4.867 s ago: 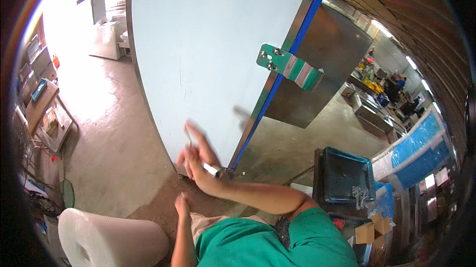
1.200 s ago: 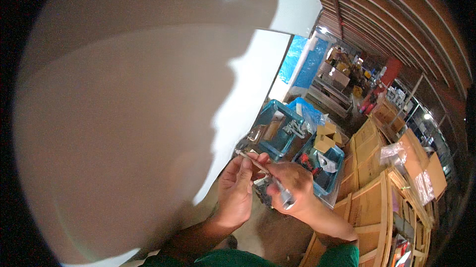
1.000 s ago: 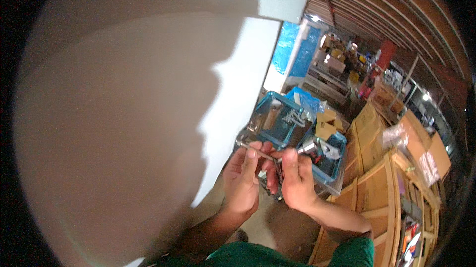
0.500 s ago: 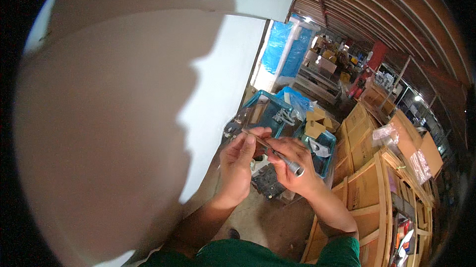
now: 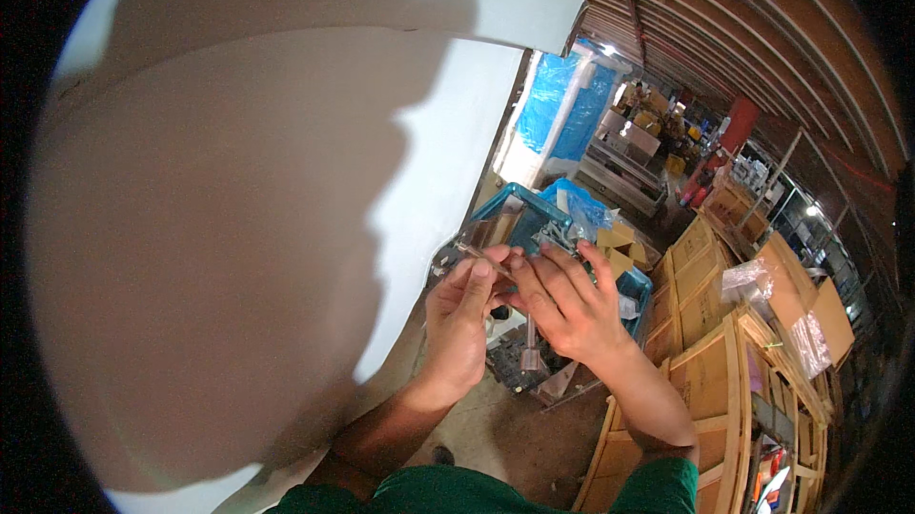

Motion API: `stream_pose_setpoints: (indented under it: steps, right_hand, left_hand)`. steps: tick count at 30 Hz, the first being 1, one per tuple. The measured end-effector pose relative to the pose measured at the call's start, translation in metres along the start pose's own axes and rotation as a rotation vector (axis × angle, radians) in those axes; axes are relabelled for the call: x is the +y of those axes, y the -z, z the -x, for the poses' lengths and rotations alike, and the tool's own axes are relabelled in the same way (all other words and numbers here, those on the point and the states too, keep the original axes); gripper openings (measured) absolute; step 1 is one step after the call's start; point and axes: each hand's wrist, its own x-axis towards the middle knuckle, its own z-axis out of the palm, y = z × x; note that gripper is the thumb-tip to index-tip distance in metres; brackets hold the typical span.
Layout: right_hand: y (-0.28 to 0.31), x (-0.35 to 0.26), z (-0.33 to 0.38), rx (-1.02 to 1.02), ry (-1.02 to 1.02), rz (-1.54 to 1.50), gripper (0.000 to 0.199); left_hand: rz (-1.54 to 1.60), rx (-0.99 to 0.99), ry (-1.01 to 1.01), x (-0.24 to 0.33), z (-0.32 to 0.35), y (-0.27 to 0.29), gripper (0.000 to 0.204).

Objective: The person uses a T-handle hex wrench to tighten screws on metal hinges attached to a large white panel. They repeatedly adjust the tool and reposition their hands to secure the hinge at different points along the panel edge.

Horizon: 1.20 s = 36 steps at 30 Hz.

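In front of me, my left hand (image 5: pixel 457 318) pinches a thin metal rod (image 5: pixel 470 249) between thumb and fingertips; the rod's tip sticks out past them. My right hand (image 5: pixel 577 309) is beside it, its fingertips close to the rod and some fingers raised and spread. Below the right fingers hangs a slim metal shaft with a wider socket-like end (image 5: pixel 531 358). The right thumb's grip on it is mostly hidden, as is whether shaft and rod are joined.
A large pale panel (image 5: pixel 448 123) fills the left, partly in shadow. Beyond my hands are a teal crate (image 5: pixel 496 199), an opened carton (image 5: pixel 624 245) and blue plastic wrap (image 5: pixel 581 204). Wood-framed crates (image 5: pixel 701 361) line the right, with an open cardboard box (image 5: pixel 796 285) on top.
The socket-like end has swung from pointing right, across my right hand, to hanging down below it. My right fingers have lifted and spread. The left hand keeps its pinch.
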Motion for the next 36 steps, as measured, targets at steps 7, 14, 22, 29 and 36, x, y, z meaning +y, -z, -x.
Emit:
stream_pose_setpoints:
  steps: [7,14,22,29,36]
  right_hand:
    - [0.006,0.014,-0.008,0.080,0.197,0.221,0.035]
    - [0.017,0.008,-0.016,-0.366,-0.864,-1.212,0.045]
    - [0.017,-0.016,-0.004,-0.328,-1.120,-1.664,0.056]
    - [0.015,-0.020,0.005,-0.118,-0.693,-1.011,0.016]
    - [0.020,-0.013,0.010,-0.038,-0.494,-0.769,0.018]
  left_hand:
    - [0.112,0.080,0.015,-0.004,0.001,-0.006,0.029]
    - [0.097,0.081,-0.028,-0.008,0.002,-0.010,0.031]
    - [0.132,0.025,0.072,-0.005,0.006,-0.004,0.029]
    - [0.046,0.033,0.017,-0.010,0.003,-0.004,0.028]
    - [0.059,-0.022,0.024,-0.015,0.004,-0.004,0.032]
